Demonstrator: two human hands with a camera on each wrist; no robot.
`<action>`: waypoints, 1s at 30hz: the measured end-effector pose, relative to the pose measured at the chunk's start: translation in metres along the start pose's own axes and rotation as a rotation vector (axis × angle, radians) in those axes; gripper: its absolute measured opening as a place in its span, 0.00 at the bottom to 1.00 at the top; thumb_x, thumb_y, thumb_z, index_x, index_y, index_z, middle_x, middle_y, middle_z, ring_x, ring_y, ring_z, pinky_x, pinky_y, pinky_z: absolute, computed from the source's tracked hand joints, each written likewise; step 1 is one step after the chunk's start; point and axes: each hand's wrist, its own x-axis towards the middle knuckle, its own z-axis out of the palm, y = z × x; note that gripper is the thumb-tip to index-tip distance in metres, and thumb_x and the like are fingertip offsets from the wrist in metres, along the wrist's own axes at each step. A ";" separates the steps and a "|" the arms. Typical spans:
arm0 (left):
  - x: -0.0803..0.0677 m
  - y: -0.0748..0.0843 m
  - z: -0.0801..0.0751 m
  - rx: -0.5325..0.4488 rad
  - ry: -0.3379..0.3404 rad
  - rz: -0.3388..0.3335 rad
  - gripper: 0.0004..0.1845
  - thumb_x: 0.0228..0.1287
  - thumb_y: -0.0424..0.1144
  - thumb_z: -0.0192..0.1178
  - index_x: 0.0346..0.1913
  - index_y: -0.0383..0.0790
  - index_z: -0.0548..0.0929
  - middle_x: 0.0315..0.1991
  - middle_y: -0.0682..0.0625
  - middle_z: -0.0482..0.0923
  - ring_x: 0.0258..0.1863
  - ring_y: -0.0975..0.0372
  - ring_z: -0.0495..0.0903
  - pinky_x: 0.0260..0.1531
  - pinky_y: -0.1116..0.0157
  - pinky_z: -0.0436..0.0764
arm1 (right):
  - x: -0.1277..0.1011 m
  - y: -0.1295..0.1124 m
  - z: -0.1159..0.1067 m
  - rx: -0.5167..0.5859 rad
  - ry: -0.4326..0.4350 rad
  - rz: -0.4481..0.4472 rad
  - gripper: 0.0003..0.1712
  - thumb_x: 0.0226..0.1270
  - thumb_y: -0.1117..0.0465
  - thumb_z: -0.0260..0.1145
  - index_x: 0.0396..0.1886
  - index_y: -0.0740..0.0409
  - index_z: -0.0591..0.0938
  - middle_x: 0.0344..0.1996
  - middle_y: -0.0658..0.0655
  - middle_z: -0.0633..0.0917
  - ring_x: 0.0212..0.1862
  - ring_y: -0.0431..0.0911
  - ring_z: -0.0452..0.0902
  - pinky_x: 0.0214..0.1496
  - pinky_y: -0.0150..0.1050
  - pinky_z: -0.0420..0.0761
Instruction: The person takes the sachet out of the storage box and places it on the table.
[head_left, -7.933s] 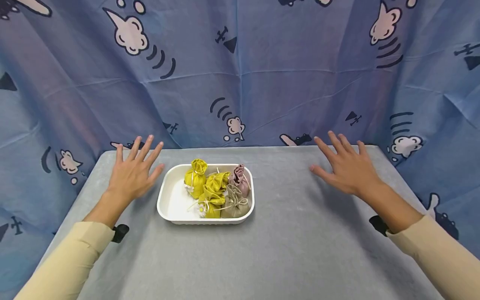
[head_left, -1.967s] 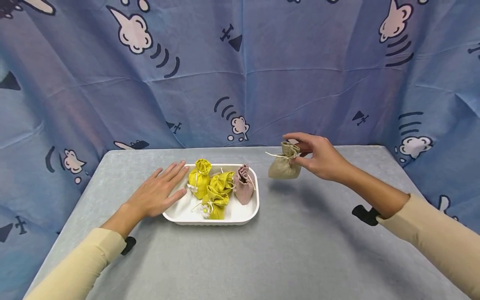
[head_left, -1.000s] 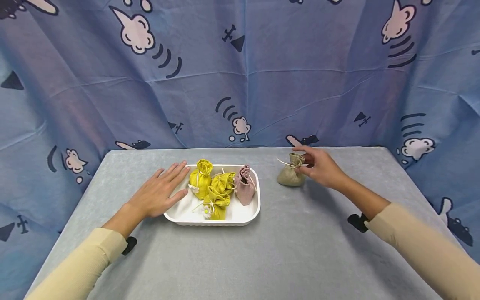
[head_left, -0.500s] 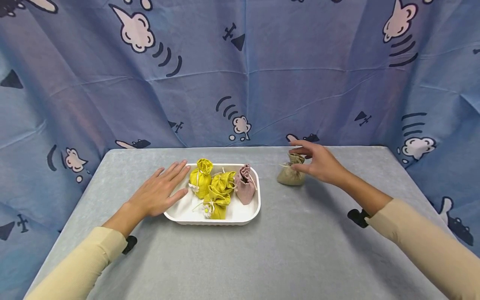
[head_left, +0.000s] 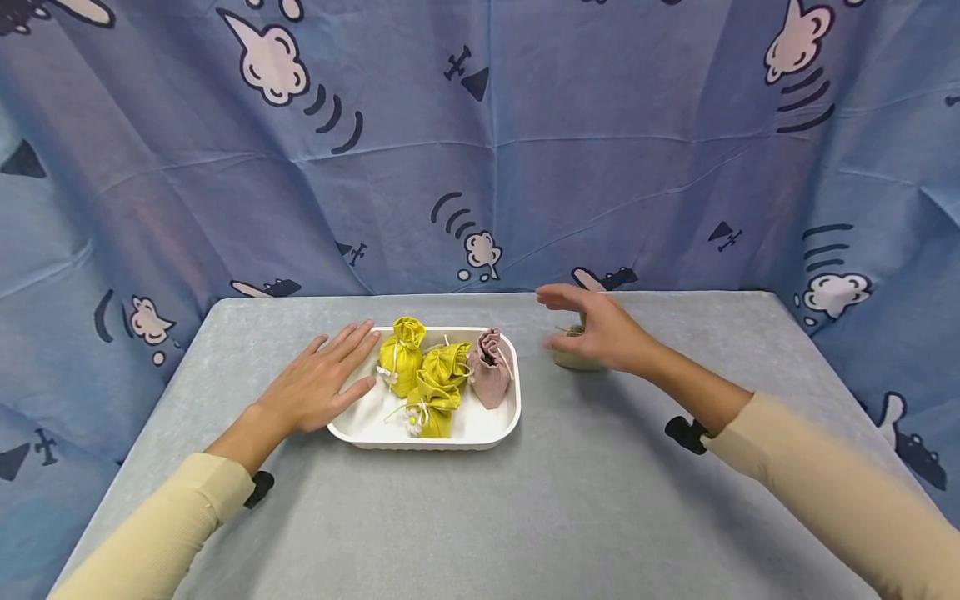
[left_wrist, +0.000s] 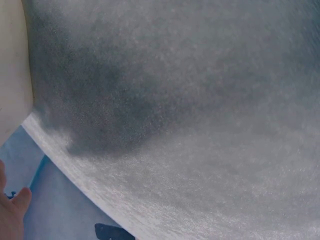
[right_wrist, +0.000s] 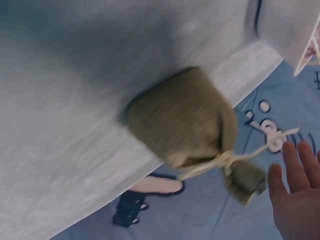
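My left hand [head_left: 315, 389] lies with fingers extended over the left rim of a white tray [head_left: 360, 429]. Inside the tray are yellow drawstring pouches [head_left: 400, 367] with white ties and a mauve drawstring pouch [head_left: 489, 381] at the right end. To the right of the tray, an olive-grey drawstring pouch [right_wrist: 182, 117] stands upright on the table. My right hand [head_left: 603, 329] is held in front of it with fingers spread and nothing in them, partly covering the pouch in the head view. The right wrist view shows the fingertips beside the pouch's tied neck.
A grey cloth-covered table [head_left: 525, 525] spreads toward me and to the right. Behind it hangs a blue patterned curtain [head_left: 600, 167], meeting the far edge. Black wrist straps [head_left: 686, 435] sit below both sleeves.
The olive-grey pouch was lifted from the tray and set down on the table to the right. My right hand has let go of it and shifted left; the left hand has stayed on the tray.
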 end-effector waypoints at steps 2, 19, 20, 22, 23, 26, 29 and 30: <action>0.000 0.000 0.000 0.001 -0.001 -0.001 0.38 0.77 0.60 0.41 0.80 0.44 0.51 0.81 0.48 0.43 0.78 0.50 0.47 0.72 0.41 0.51 | 0.003 -0.005 0.006 0.027 -0.019 -0.013 0.39 0.56 0.66 0.77 0.68 0.61 0.73 0.64 0.62 0.77 0.65 0.56 0.74 0.65 0.55 0.73; 0.000 -0.001 0.000 -0.003 -0.022 -0.010 0.38 0.77 0.61 0.40 0.80 0.45 0.50 0.81 0.49 0.41 0.78 0.51 0.46 0.72 0.41 0.51 | 0.017 -0.022 0.047 0.105 -0.135 -0.050 0.45 0.53 0.72 0.77 0.71 0.65 0.69 0.64 0.64 0.77 0.65 0.58 0.74 0.69 0.53 0.69; 0.001 -0.001 0.000 -0.002 -0.020 -0.008 0.38 0.77 0.61 0.40 0.80 0.45 0.50 0.81 0.49 0.41 0.78 0.51 0.46 0.72 0.41 0.51 | 0.017 -0.022 0.049 0.104 -0.139 -0.045 0.44 0.53 0.72 0.76 0.71 0.65 0.69 0.64 0.64 0.77 0.65 0.58 0.74 0.69 0.53 0.68; 0.001 -0.001 0.000 0.001 -0.019 -0.006 0.38 0.77 0.61 0.40 0.80 0.45 0.50 0.81 0.49 0.41 0.78 0.51 0.46 0.72 0.41 0.51 | 0.017 -0.023 0.052 0.102 -0.142 -0.031 0.44 0.53 0.72 0.76 0.71 0.63 0.68 0.64 0.65 0.77 0.64 0.58 0.74 0.69 0.53 0.68; 0.001 -0.001 -0.001 0.002 -0.018 -0.004 0.38 0.77 0.61 0.40 0.80 0.45 0.49 0.81 0.49 0.41 0.78 0.51 0.46 0.72 0.41 0.51 | 0.017 -0.024 0.054 0.103 -0.143 -0.024 0.44 0.54 0.73 0.76 0.72 0.62 0.68 0.64 0.65 0.77 0.64 0.58 0.75 0.69 0.53 0.68; 0.002 -0.002 0.000 0.002 -0.020 -0.004 0.38 0.77 0.61 0.40 0.80 0.45 0.49 0.81 0.49 0.41 0.78 0.51 0.46 0.72 0.41 0.51 | 0.019 -0.025 0.057 0.118 -0.143 -0.023 0.44 0.54 0.74 0.74 0.72 0.62 0.68 0.65 0.65 0.75 0.63 0.58 0.75 0.68 0.52 0.70; 0.001 -0.002 0.001 0.001 -0.025 -0.008 0.38 0.77 0.61 0.39 0.80 0.46 0.49 0.81 0.50 0.40 0.79 0.51 0.45 0.72 0.41 0.51 | 0.020 -0.025 0.060 0.131 -0.144 -0.021 0.44 0.54 0.76 0.73 0.72 0.62 0.68 0.67 0.66 0.73 0.63 0.58 0.76 0.67 0.51 0.71; 0.001 -0.002 0.001 0.003 -0.026 -0.010 0.38 0.77 0.61 0.39 0.80 0.46 0.49 0.81 0.50 0.40 0.79 0.51 0.45 0.72 0.41 0.51 | 0.020 -0.026 0.061 0.132 -0.144 -0.026 0.43 0.54 0.76 0.72 0.72 0.63 0.68 0.68 0.66 0.72 0.63 0.58 0.76 0.66 0.50 0.72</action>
